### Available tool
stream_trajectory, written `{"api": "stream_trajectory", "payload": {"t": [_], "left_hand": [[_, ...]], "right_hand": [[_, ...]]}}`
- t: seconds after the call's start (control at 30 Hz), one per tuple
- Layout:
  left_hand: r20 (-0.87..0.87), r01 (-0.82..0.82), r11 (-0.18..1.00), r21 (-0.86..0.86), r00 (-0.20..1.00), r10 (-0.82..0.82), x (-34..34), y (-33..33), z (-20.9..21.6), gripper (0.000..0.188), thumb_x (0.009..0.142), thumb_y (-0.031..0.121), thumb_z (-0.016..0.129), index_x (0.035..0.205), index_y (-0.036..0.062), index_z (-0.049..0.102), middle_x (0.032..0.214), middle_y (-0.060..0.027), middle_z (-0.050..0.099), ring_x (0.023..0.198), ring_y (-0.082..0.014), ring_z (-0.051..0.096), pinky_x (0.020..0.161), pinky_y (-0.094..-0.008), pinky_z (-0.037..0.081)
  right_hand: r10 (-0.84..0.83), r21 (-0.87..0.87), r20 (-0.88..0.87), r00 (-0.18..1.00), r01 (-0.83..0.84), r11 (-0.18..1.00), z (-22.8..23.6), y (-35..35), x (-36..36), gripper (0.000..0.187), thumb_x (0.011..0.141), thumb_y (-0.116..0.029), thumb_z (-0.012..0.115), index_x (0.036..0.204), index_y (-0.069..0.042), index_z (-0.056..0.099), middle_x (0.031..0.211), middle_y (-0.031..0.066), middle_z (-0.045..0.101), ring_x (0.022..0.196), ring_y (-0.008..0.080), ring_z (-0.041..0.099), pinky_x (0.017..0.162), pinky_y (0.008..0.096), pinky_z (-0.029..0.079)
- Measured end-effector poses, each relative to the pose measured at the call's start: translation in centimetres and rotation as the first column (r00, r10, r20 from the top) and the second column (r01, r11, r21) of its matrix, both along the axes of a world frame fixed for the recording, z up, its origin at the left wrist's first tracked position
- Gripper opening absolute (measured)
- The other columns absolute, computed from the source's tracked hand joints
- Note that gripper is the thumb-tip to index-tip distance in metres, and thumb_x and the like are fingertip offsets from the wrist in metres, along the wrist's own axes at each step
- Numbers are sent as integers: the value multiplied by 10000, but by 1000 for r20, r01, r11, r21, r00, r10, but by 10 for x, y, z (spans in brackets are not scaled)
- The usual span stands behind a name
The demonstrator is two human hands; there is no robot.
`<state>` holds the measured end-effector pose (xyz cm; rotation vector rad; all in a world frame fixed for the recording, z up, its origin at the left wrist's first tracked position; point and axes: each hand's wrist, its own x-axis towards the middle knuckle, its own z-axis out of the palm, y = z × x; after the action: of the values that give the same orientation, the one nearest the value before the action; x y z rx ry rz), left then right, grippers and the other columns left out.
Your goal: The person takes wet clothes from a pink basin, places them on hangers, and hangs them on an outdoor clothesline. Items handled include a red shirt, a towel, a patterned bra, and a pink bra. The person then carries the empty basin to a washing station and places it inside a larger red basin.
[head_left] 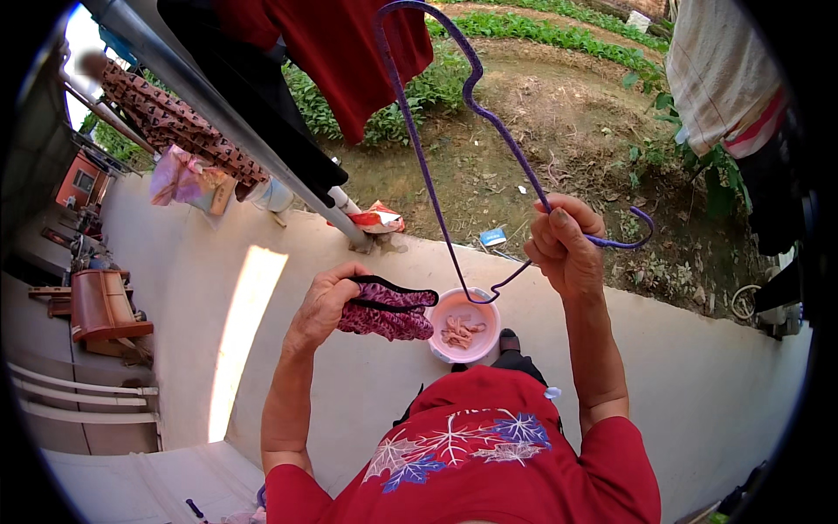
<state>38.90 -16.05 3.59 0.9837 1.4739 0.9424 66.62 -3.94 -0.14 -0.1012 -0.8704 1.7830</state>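
My left hand [321, 306] is closed on the edge of a small pink-and-maroon patterned garment [388, 321] with a black band; the cloth bunches to the right of my fingers. In my right hand [567, 244] is a purple clothes hanger [410, 113], gripped near its hook. The hanger's frame points up and away, and its lower bend passes in front of a pink basin's rim. That pink basin [494, 336] rests on the ground by my foot, with a wrung light-pink cloth [461, 332] inside. Hanger and garment are apart.
A slanting metal pole [236, 122] crosses the upper left, beside a hanging red garment [349, 61] and black cloth. Pale cloth [724, 70] hangs upper right. Past the concrete edge lies a soil bed with plants. Patterned clothing [175, 118] shows far left; whether a person wears it, I cannot tell.
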Motion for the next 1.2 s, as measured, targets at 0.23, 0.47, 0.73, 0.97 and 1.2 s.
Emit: {"api": "stream_trajectory", "payload": {"t": [0.23, 0.47, 0.73, 0.97, 1.2], "left_hand": [[-60, -13, 997, -78, 998, 8, 5, 3, 20, 205, 756, 52, 391, 863, 14, 561, 713, -2, 571, 597, -49, 521, 538, -185, 428], [16, -76, 997, 24, 997, 76, -4, -8, 26, 245, 712, 43, 384, 886, -33, 539, 782, -66, 591, 672, -100, 572, 660, -226, 488], [223, -168, 983, 72, 964, 148, -10, -31, 31, 287, 650, 46, 410, 896, -45, 528, 859, -115, 602, 754, -167, 580, 728, -271, 473], [210, -127, 990, 60, 971, 112, -25, -42, 24, 239, 635, 66, 463, 838, -51, 510, 747, -102, 547, 654, -153, 527, 643, -252, 452], [232, -153, 988, 22, 962, 144, -28, -43, 25, 259, 637, 61, 470, 866, -51, 516, 812, -126, 578, 720, -169, 568, 715, -275, 481]], "right_hand": [[122, -4, -226, 966, -127, 992, -30, -13, -47, 144, 826, -9, 564, 957, 34, 608, 604, -9, 431, 481, 61, 289, 428, 235, 217], [143, -20, -292, 946, -156, 988, -67, -29, -81, 119, 783, 16, 580, 882, 75, 609, 666, 70, 511, 536, 116, 436, 464, 250, 327], [210, 36, -41, 977, -208, 977, -108, -30, -87, 156, 731, -61, 647, 824, 64, 638, 653, 85, 544, 576, 141, 483, 503, 257, 367], [210, -110, -361, 909, -265, 958, -87, -28, -76, 118, 783, -53, 597, 847, 45, 612, 641, 49, 496, 493, 94, 341, 435, 265, 239], [183, -39, -475, 860, -229, 973, -72, -31, -74, 137, 791, -59, 607, 868, 54, 610, 634, 60, 466, 476, 105, 344, 432, 271, 240]]}}
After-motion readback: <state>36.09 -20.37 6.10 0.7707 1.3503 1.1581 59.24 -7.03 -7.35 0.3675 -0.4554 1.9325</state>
